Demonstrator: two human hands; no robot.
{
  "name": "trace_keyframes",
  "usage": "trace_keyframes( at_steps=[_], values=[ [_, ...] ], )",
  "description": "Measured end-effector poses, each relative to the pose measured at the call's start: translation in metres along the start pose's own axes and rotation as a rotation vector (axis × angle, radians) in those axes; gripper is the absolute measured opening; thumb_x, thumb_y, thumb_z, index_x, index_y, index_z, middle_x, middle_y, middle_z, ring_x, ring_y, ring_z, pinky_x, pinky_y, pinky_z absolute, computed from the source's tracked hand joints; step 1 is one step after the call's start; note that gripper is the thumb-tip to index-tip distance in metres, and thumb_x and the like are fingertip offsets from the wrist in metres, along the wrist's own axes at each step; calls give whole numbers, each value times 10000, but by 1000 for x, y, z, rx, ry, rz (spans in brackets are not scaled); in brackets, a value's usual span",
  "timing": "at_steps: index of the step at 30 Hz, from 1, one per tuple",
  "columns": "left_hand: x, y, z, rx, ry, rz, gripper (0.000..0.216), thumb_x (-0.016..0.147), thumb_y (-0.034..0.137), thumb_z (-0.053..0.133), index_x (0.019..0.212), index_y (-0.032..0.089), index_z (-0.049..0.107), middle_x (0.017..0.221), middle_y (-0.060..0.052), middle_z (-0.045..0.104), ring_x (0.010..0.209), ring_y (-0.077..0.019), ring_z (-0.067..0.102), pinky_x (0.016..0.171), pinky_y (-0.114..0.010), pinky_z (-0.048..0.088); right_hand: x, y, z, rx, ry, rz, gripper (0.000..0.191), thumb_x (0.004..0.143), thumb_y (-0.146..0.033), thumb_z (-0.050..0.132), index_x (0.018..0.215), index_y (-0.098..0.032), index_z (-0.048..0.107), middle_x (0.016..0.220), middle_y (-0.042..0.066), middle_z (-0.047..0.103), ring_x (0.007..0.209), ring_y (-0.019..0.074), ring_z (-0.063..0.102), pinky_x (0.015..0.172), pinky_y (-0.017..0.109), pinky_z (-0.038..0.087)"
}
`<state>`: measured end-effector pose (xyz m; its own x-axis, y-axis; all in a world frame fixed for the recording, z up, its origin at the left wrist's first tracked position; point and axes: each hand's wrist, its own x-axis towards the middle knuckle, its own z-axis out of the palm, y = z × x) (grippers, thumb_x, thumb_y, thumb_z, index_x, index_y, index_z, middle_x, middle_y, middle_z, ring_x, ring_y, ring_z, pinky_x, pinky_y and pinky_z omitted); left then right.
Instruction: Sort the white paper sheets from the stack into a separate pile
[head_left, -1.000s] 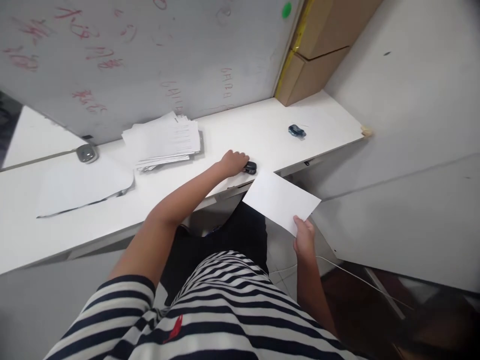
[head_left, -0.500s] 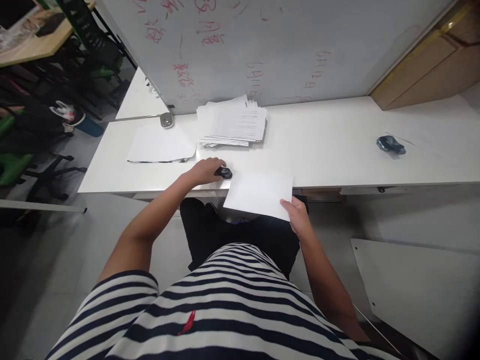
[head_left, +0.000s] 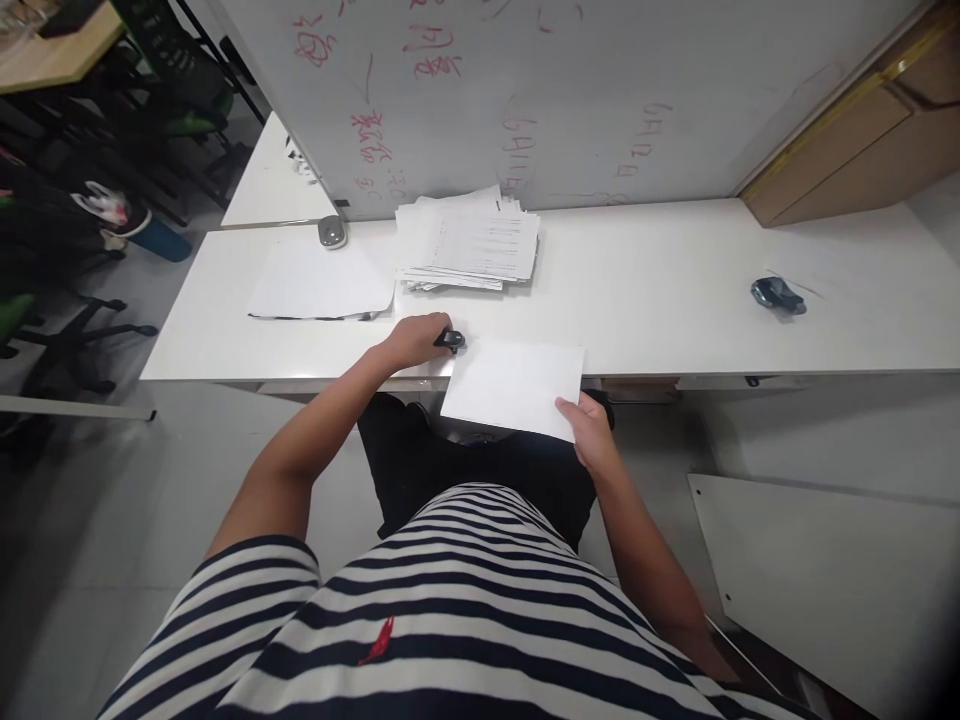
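Note:
My left hand (head_left: 415,338) is closed over a small black stapler (head_left: 450,341) near the front edge of the white desk (head_left: 645,300). My right hand (head_left: 583,428) pinches the near right corner of a blank white sheet of paper (head_left: 514,385). The sheet's far left corner lies right beside the stapler, and the sheet juts out past the desk's front edge over my lap.
A stack of printed papers (head_left: 469,248) lies behind my left hand, against a whiteboard (head_left: 525,90) with red writing. A single sheet (head_left: 322,285) and a grey round object (head_left: 332,232) lie to the left. A second dark stapler-like object (head_left: 778,295) sits far right. Office chairs (head_left: 67,330) stand at left.
The view swung left and levelled. My right hand brought the sheet from low on the right up to the desk edge, with its corner beside the stapler. The left hand stayed on the stapler.

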<state>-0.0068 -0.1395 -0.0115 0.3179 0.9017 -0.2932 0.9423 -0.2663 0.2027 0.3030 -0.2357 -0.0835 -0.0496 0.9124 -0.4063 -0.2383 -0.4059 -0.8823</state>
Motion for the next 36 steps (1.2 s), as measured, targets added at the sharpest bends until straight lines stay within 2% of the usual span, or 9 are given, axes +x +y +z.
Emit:
trace_keyframes(
  at_steps=[5, 10, 13, 16, 23, 25, 28, 31, 36],
  values=[
    [-5, -5, -4, -16, -12, 16, 366, 778, 354, 544, 1132, 264, 514, 1062, -43, 661, 919, -249, 619, 717, -324, 427, 5, -1, 11, -30, -42, 26, 395, 671, -409, 750, 993, -184, 704, 940, 48, 747, 848, 239, 690, 808, 374, 522],
    [-6, -14, -22, -333, -176, 93, 590, 773, 394, 563, 1327, 288, 389, 1266, -60, 602, 1058, -212, 598, 812, -304, 465, 6, 3, 10, -56, -44, 33, 402, 673, -423, 746, 997, -190, 700, 953, 49, 747, 863, 245, 691, 814, 381, 522],
    [5, -4, -22, -403, -1, 41, 453, 887, 496, 387, 1259, 252, 469, 1322, -72, 557, 1146, -213, 550, 895, -326, 453, 4, 6, 9, -40, -53, 17, 416, 681, -434, 752, 1018, -196, 696, 971, 46, 744, 866, 241, 692, 822, 381, 522],
    [22, 14, -5, -280, 176, -74, 506, 937, 537, 238, 1223, 220, 510, 1293, -92, 569, 1173, -255, 520, 962, -406, 415, 1, 8, 8, -39, -57, 14, 426, 700, -449, 749, 1038, -196, 691, 995, 50, 739, 878, 242, 687, 830, 385, 522],
    [38, 30, 35, 27, 373, -127, 512, 937, 532, 312, 1299, 212, 480, 1513, -116, 326, 1455, -328, 122, 1144, -543, 84, -6, 16, 9, -88, -39, -29, 442, 738, -479, 726, 1077, -198, 690, 1048, 55, 728, 915, 236, 673, 856, 374, 508],
    [40, 28, 38, 41, 371, -127, 499, 935, 527, 326, 1298, 222, 483, 1517, -110, 322, 1464, -325, 85, 1145, -548, 73, -5, 20, 9, -96, -32, -34, 454, 737, -492, 722, 1083, -199, 689, 1065, 59, 724, 934, 240, 670, 860, 375, 507],
    [41, 25, 34, -30, 339, -130, 517, 928, 546, 330, 1300, 221, 485, 1472, -113, 397, 1454, -331, 132, 1110, -540, 208, -5, 23, 9, -96, -17, -23, 467, 741, -501, 715, 1096, -200, 684, 1082, 65, 719, 950, 243, 667, 862, 383, 507],
    [30, 22, 25, -160, 407, -120, 492, 965, 499, 238, 1271, 221, 505, 1351, -95, 532, 1363, -274, 340, 1038, -446, 354, -5, 23, 12, -108, 4, -28, 471, 748, -509, 706, 1103, -200, 681, 1084, 65, 718, 958, 243, 666, 875, 384, 504],
    [-9, 7, 20, -130, 588, -95, 414, 972, 438, 281, 1223, 230, 536, 1297, -65, 576, 1326, -233, 386, 1083, -416, 306, -5, 20, 16, -125, -7, -16, 507, 729, -539, 709, 1093, -187, 685, 1035, 71, 731, 924, 246, 675, 848, 383, 515]
  ],
)
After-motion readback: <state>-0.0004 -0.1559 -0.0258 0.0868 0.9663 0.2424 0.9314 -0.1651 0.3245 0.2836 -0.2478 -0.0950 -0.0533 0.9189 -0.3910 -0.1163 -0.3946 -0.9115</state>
